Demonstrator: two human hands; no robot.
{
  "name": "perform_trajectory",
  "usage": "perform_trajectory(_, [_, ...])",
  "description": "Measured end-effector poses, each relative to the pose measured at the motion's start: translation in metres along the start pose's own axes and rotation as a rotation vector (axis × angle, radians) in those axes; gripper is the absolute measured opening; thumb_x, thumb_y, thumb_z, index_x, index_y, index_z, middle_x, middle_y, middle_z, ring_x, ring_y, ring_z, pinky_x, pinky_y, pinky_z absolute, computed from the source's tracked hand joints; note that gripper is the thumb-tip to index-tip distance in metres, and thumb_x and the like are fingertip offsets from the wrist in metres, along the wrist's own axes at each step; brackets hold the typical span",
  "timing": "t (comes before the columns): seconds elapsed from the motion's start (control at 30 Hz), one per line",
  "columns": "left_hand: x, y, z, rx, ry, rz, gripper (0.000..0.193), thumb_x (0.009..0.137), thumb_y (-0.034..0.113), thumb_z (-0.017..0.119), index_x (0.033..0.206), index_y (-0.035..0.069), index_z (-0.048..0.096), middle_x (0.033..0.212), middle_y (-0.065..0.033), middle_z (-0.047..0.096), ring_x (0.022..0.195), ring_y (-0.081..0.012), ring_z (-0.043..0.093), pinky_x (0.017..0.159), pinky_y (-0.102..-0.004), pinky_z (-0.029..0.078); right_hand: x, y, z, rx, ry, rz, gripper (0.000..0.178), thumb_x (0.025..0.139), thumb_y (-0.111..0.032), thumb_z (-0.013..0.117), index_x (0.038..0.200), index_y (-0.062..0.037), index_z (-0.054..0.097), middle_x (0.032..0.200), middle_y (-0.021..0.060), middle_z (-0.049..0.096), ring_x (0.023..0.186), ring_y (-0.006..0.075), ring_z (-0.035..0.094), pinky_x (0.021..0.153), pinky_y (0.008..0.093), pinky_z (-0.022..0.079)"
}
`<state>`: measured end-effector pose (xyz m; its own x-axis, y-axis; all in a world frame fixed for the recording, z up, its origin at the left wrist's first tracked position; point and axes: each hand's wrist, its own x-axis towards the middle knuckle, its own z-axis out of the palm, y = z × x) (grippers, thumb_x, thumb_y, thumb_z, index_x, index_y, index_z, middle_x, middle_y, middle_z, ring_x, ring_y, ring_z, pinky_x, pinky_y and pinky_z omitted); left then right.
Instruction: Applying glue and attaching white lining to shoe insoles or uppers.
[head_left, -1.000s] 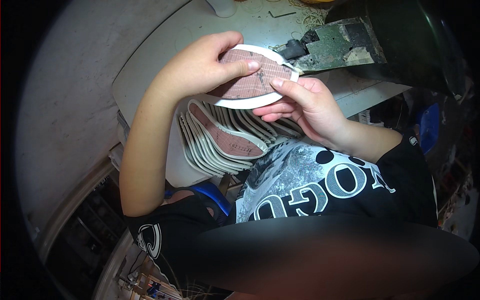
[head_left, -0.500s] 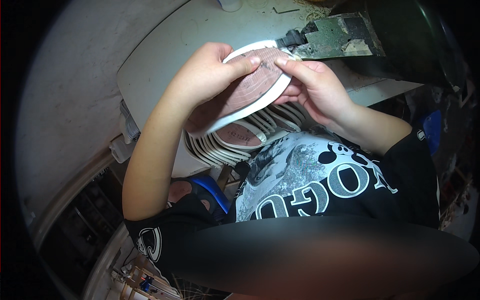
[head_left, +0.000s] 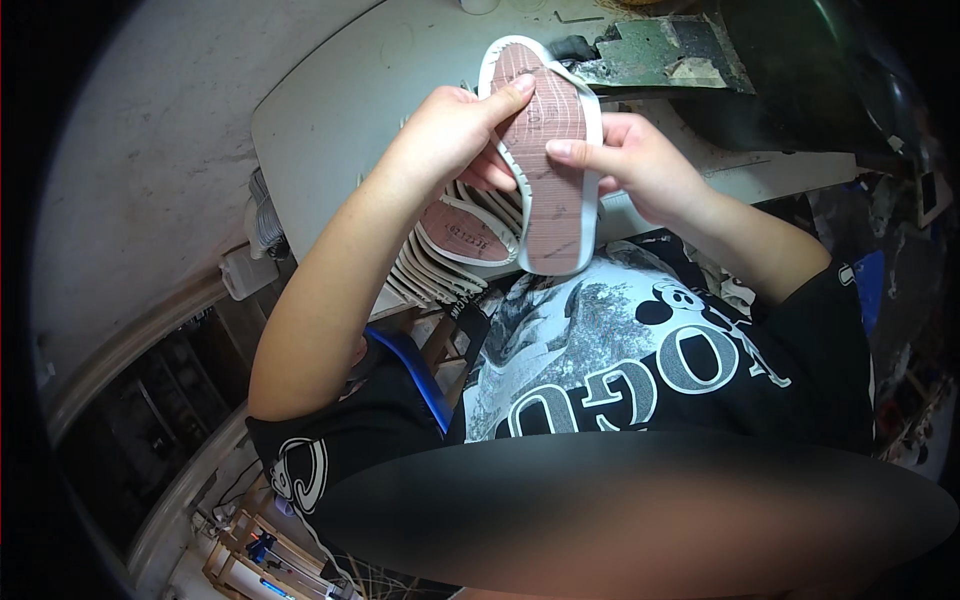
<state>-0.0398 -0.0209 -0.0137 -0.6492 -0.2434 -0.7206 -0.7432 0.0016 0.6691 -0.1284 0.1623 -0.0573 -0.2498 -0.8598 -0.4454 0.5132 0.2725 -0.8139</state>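
Note:
Between both hands I hold a shoe sole (head_left: 553,205), reddish-brown on the face and edged in white, its rounded heel end toward my chest. My left hand (head_left: 462,135) grips its left side, thumb pressed flat on the wider front part and fingers behind. From the right, my right hand (head_left: 635,165) pinches the middle, the thumb on the brown face and the other fingers mostly hidden beneath. Short stitches or notches show along the white left rim. Below my left hand, a row of similar soles (head_left: 465,235) stands packed together at the table's near edge.
A green, worn metal machine arm (head_left: 665,55) reaches over the white table (head_left: 345,110) just beyond the sole. A small hex key (head_left: 578,17) lies at the far edge. A blue curved chair edge (head_left: 415,375) is at my left, near a wall (head_left: 150,130).
The sole has turned from lying slantwise to pointing nearly straight away from me. My right thumb has shifted from its tip down to its middle. More of the brown face now shows.

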Motion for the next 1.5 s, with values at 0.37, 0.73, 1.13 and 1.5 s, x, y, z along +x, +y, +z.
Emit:
perform_trajectory(0.37, [0.017,-0.016,-0.011,-0.146,0.055,0.074,0.041,0.075,0.039,0.078,0.062,0.007,0.057,0.046,0.0013,0.049,0.037,-0.0063,0.041,0.037,-0.0201,0.033,0.024,0.007,-0.003,0.133,0.045,-0.161,0.031,0.085,-0.024,0.069,0.101,0.0026,0.066,0.09,0.0089,0.068,0.076,0.0127,0.064,0.07,0.0268,0.052])
perform_trajectory(0.73, [0.021,-0.018,-0.005,-0.207,0.262,0.138,0.041,0.075,0.038,0.078,0.067,0.003,0.059,0.045,0.0001,0.046,0.037,-0.0078,0.041,0.038,-0.0226,0.036,-0.034,0.051,-0.009,0.059,-0.039,0.069,0.023,0.088,-0.021,0.065,0.098,-0.0002,0.065,0.076,0.0049,0.067,0.063,0.0065,0.06,0.058,0.0183,0.046])
perform_trajectory(1.13, [0.044,0.007,-0.038,0.09,0.152,-0.027,0.06,0.071,0.064,0.069,0.073,0.005,0.06,0.047,0.0025,0.048,0.042,-0.0067,0.037,0.046,-0.0214,0.033,-0.03,0.021,0.026,0.363,0.144,-0.103,0.022,0.088,-0.02,0.064,0.095,0.0011,0.065,0.074,0.0059,0.066,0.059,0.006,0.059,0.054,0.0178,0.047])
perform_trajectory(1.5, [0.039,0.067,-0.034,1.04,-0.065,1.017,0.065,0.068,0.046,0.077,0.119,0.01,0.062,0.142,-0.0174,0.039,0.135,-0.0326,0.028,0.11,-0.0417,0.028,-0.02,0.005,0.028,0.446,0.199,-0.136,0.023,0.086,-0.022,0.066,0.084,0.0008,0.066,0.072,0.0089,0.067,0.059,0.0082,0.061,0.053,0.0191,0.049])
